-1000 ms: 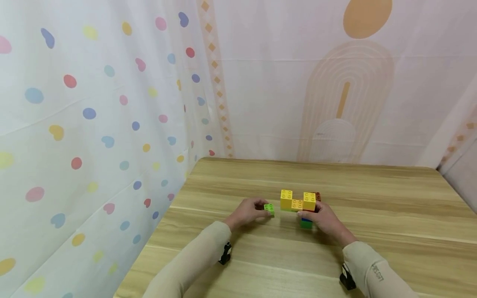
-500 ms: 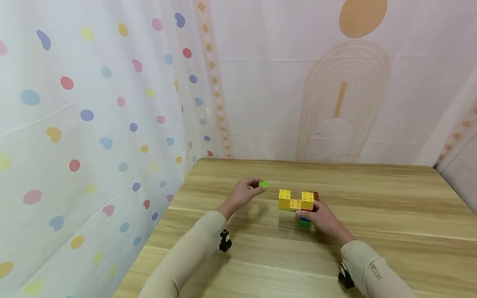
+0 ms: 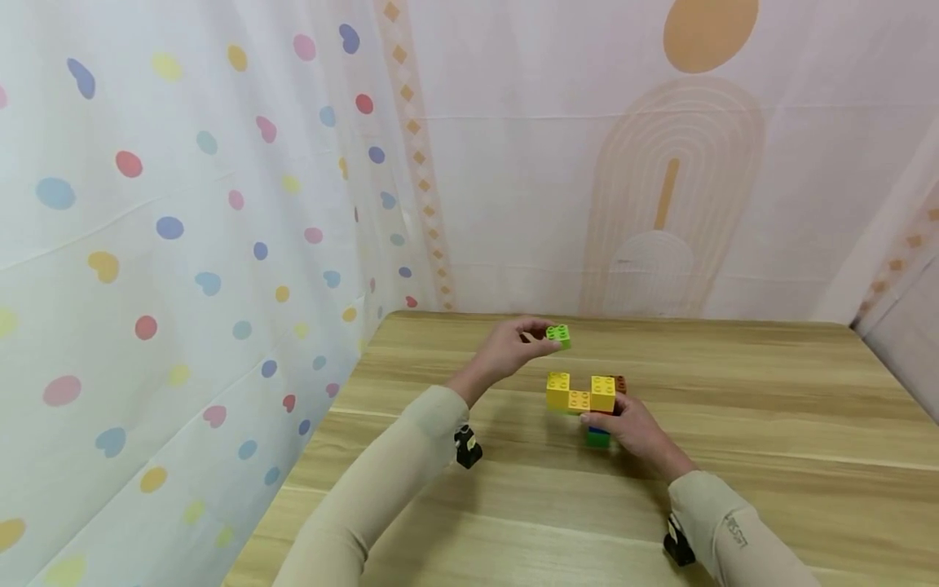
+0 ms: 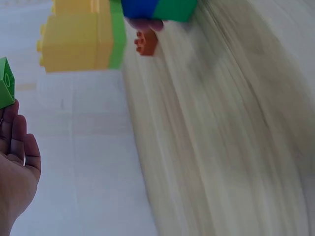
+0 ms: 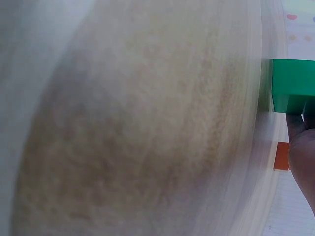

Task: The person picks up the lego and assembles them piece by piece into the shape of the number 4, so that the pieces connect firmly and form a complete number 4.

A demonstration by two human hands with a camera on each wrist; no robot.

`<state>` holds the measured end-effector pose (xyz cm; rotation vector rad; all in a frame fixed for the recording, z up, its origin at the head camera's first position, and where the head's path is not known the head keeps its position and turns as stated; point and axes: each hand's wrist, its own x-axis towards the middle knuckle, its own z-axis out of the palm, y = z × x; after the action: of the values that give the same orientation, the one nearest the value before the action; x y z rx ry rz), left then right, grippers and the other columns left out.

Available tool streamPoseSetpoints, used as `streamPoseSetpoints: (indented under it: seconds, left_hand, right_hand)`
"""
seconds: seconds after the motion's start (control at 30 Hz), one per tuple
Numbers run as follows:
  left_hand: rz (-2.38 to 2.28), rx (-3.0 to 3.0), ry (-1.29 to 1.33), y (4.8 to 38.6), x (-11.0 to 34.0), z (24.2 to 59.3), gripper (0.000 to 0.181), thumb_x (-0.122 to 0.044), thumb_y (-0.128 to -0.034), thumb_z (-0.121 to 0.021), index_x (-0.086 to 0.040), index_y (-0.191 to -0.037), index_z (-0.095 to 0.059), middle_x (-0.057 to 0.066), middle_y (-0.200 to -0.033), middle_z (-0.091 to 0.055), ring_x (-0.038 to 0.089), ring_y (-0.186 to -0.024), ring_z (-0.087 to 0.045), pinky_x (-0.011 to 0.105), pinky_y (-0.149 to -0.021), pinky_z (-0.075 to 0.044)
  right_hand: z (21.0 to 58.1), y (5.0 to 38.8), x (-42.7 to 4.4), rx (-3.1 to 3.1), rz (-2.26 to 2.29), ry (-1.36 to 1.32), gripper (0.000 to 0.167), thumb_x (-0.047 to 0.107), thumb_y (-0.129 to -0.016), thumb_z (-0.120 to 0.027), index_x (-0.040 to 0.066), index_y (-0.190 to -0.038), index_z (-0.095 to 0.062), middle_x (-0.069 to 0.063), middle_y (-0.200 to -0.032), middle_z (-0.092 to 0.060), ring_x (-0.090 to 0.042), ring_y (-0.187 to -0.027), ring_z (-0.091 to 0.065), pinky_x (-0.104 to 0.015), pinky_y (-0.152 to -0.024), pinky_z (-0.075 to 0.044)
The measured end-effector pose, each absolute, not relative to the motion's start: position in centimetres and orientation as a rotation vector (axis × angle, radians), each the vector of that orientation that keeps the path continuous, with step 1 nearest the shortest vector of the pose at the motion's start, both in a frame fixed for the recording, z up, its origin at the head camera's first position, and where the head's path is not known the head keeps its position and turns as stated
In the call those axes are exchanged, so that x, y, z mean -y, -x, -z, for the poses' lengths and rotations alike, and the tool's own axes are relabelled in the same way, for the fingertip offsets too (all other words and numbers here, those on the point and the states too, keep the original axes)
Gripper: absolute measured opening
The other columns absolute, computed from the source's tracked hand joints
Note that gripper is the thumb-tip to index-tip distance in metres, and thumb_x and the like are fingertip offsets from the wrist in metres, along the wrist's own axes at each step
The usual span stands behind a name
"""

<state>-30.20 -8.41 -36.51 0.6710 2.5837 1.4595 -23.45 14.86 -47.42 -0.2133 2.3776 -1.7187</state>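
Note:
My left hand [image 3: 509, 349] pinches a light green toy brick [image 3: 559, 337] in the air, above and behind the built model. In the left wrist view the same green brick [image 4: 6, 84] shows its hollow underside beyond the fingers. The model has two yellow bricks [image 3: 558, 391] raised at either end of a flat yellow-orange piece [image 3: 579, 401]. Below its right end come red, blue and a green brick [image 3: 597, 439] at the bottom. My right hand [image 3: 637, 434] grips this column from the right, partly hiding it. The two hands are apart.
An orange-brown brick [image 3: 621, 383] lies on the wooden table [image 3: 763, 391] just behind the model. A patterned curtain [image 3: 513, 204] hangs along the table's back edge, and a dotted one [image 3: 191, 310] at the left.
My left hand has lifted the light green brick off the table, then carried it up, away and to the right. The right hand has stayed on the model.

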Motion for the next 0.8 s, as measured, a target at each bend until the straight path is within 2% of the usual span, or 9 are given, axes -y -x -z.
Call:
streamPoseSetpoints:
  seconds: [0.27, 0.53, 0.67, 0.8]
  left_hand:
    - [-1.358, -2.574, -0.791, 29.3, 6.2, 35.5, 0.040, -0.036, -0.0888, -0.075, -0.015, -0.122, -0.070, -0.005, -0.108, -0.064, 0.016, -0.102, -0.055, 0.031, -0.086, -0.045]
    - [-1.323, -2.537, -0.788, 28.9, 5.0, 35.8, 0.035, -0.035, -0.0871, -0.077, -0.021, -0.118, -0.072, -0.009, -0.105, -0.064, 0.013, -0.100, -0.054, 0.033, -0.083, -0.043]
    - [-1.324, -2.526, -0.822, 28.8, 4.6, 36.1, 0.033, -0.034, -0.0867, -0.078, -0.020, -0.116, -0.074, -0.010, -0.102, -0.065, 0.014, -0.100, -0.055, 0.035, -0.086, -0.043]
    - [-1.296, -2.532, -0.834, 28.6, 4.2, 36.5, 0.031, -0.033, -0.0860, -0.079, -0.020, -0.113, -0.075, -0.011, -0.101, -0.066, 0.010, -0.099, -0.056, 0.036, -0.089, -0.042]
  right_hand:
    - [47.5, 23.6, -14.6, -2.359, 1.742, 0.235, 0.052, 0.036, -0.092, -0.072, 0.001, -0.128, -0.060, -0.010, -0.116, -0.066, -0.019, -0.097, -0.057, -0.035, -0.089, -0.045]
    - [47.7, 23.7, -14.4, -2.328, 1.778, 0.254, 0.052, 0.036, -0.092, -0.072, 0.002, -0.129, -0.060, -0.009, -0.117, -0.065, -0.021, -0.099, -0.057, -0.037, -0.092, -0.045]
    - [47.8, 23.7, -14.4, -2.309, 1.789, 0.237, 0.051, 0.037, -0.091, -0.073, 0.003, -0.129, -0.061, -0.008, -0.118, -0.065, -0.021, -0.102, -0.057, -0.040, -0.095, -0.045]
    - [47.8, 23.7, -14.4, -2.304, 1.794, 0.212, 0.049, 0.036, -0.090, -0.074, 0.004, -0.126, -0.063, -0.007, -0.115, -0.066, -0.020, -0.101, -0.058, -0.037, -0.092, -0.045]
